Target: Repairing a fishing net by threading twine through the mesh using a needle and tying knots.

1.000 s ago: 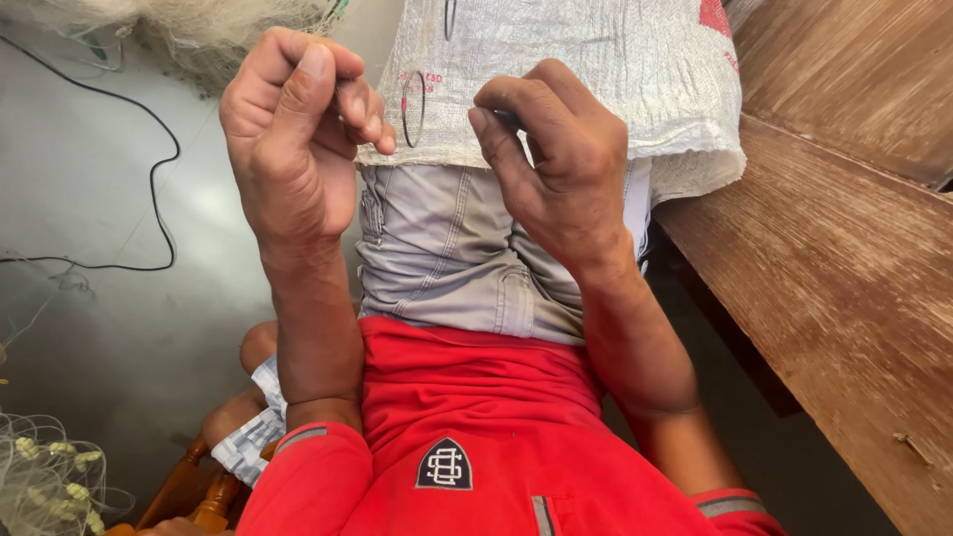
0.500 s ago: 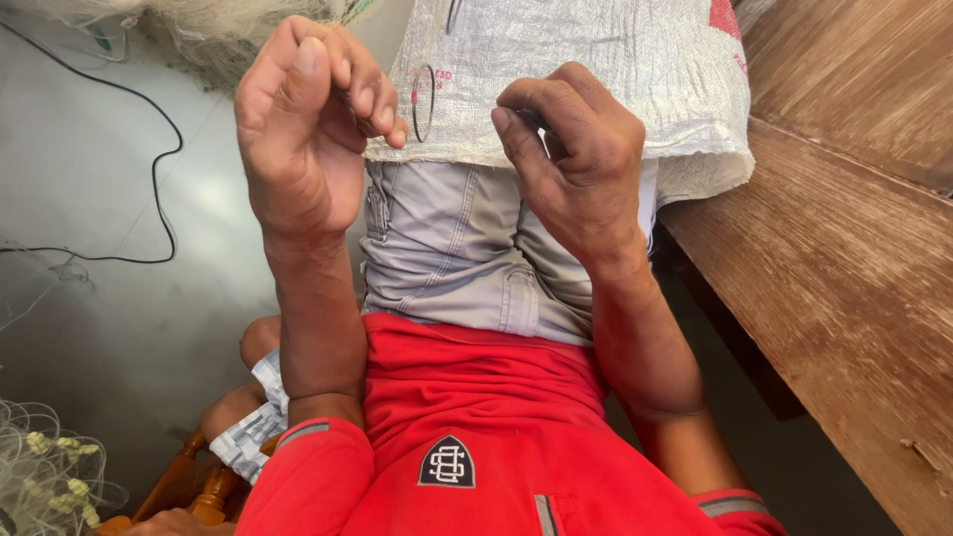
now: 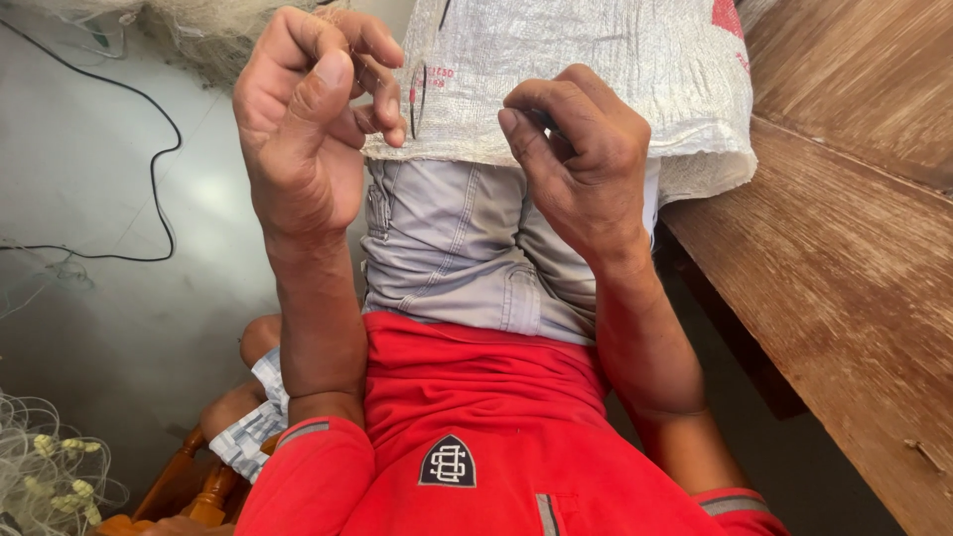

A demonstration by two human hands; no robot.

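Left hand: the left hand (image 3: 308,129) is up in front of the person, palm side turned toward the camera. The fingers are curled in and the thumb presses near the first finger, like a pinch. If a thin thread is in there, it is too fine to see, so I cannot tell what it holds.

Right hand: the right hand (image 3: 581,159) is raised too, just beside the left one with a small gap between. Its fingers are bent in tight and the thumb tucks under. I cannot tell if anything is pinched inside.

White sack: a woven white sack (image 3: 586,69) lies over the knees, right behind both hands. It looks like a cover to keep the lap clean and give a flat spot to work on.

Fishing net: a pile of thin net (image 3: 199,30) sits on the floor past the left hand, and more net with small pale floats (image 3: 55,476) lies low on the left, near the chair.

Worktop: a brown wooden worktop (image 3: 844,278) runs along the right side, touching the sack's edge.

Chair: a wooden chair (image 3: 199,491) shows under the person, so they sit low, close to the net.

Black cable: a cable (image 3: 164,179) curls on the grey floor (image 3: 109,328).
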